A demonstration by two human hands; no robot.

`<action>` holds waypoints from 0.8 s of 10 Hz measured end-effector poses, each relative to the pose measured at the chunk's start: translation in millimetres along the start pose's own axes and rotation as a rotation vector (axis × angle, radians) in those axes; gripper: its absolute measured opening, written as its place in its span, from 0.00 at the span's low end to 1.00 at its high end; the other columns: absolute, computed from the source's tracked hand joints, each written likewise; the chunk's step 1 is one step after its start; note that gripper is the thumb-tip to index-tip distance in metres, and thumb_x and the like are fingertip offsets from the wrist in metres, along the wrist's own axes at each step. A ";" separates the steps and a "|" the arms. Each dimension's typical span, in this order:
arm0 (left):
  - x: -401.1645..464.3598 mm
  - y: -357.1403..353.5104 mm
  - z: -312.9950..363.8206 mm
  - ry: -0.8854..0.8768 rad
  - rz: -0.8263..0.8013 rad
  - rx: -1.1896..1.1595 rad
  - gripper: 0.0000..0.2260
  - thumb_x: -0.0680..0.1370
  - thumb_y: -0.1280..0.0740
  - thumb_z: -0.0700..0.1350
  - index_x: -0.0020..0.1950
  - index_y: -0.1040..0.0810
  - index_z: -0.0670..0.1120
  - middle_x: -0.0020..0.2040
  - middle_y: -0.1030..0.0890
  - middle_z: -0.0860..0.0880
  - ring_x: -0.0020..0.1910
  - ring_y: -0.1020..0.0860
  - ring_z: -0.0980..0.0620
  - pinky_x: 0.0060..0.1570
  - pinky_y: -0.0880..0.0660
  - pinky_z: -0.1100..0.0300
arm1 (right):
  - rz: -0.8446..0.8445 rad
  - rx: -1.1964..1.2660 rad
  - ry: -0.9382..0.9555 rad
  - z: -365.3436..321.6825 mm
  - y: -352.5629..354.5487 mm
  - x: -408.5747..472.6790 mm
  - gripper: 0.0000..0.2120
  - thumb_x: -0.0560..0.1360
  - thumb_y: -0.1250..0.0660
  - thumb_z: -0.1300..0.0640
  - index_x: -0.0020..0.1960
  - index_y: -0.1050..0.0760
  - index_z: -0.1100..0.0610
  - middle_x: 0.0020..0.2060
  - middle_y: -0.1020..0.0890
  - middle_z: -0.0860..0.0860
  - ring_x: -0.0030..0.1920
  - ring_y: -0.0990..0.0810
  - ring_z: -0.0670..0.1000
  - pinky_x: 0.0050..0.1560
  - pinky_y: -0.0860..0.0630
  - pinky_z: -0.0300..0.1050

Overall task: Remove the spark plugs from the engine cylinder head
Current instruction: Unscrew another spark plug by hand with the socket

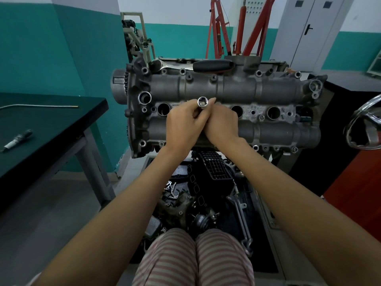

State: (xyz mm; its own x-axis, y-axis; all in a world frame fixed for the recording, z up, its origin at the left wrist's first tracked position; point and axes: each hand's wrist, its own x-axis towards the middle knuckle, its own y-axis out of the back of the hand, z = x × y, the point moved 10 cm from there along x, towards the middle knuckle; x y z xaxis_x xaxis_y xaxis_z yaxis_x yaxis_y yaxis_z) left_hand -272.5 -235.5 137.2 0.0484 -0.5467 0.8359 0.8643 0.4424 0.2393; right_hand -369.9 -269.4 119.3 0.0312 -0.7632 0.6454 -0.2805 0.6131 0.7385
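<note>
Engine cylinder head (pixel 222 89) sat across the middle of the view, grey and grimy, with a row of round plug wells along its centre line. Open wells (pixel 164 109) showed toward its left end, and two more toward its right end.

Black-topped table (pixel 51 124) stood to the left; a spark plug (pixel 17 139) lay near its front edge, a thin metal rod (pixel 39 106) along its back edge.

Ratchet wrench (pixel 198 66) with black handle rested along the head's far edge.

Both hands met over the centre of the well row. Left hand (pixel 182 125) curled round a chrome socket (pixel 203 102), its open end facing up. Right hand (pixel 221 122) pressed against the socket's other side, fingers curled; its hold hidden, cannot tell.
</note>
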 end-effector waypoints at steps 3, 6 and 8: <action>-21.4 5.8 -16.6 0.074 -0.079 -0.190 0.04 0.73 0.40 0.39 0.47 0.32 0.43 0.44 0.29 0.46 0.41 0.30 0.57 0.42 0.33 0.69 | 0.028 0.062 0.095 -11.0 7.4 -18.9 0.10 0.76 0.41 0.58 0.53 0.32 0.64 0.48 0.24 0.59 0.47 0.25 0.61 0.42 0.36 0.49; -2.5 -29.5 -3.7 0.494 -0.311 -0.672 0.23 0.83 0.56 0.53 0.72 0.36 0.45 0.72 0.33 0.50 0.70 0.35 0.58 0.71 0.42 0.59 | -0.053 1.239 -0.250 -32.1 -3.6 -66.4 0.30 0.77 0.55 0.42 0.76 0.52 0.52 0.75 0.47 0.46 0.72 0.49 0.39 0.71 0.50 0.32; -45.7 -38.3 -8.7 0.572 -0.387 -0.733 0.20 0.82 0.54 0.56 0.72 0.37 0.54 0.69 0.34 0.62 0.63 0.36 0.74 0.58 0.36 0.77 | -0.128 0.099 -0.507 -4.1 25.8 -48.0 0.24 0.81 0.58 0.43 0.75 0.47 0.48 0.71 0.37 0.43 0.69 0.38 0.39 0.70 0.44 0.36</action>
State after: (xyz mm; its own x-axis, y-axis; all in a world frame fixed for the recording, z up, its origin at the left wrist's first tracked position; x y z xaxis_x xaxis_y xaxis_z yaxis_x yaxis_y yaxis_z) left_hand -303.4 -233.6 85.5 -0.2342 -0.9045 0.3564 0.9569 -0.2792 -0.0797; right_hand -374.7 -216.1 108.1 -0.3897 -0.8485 0.3581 -0.3951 0.5053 0.7672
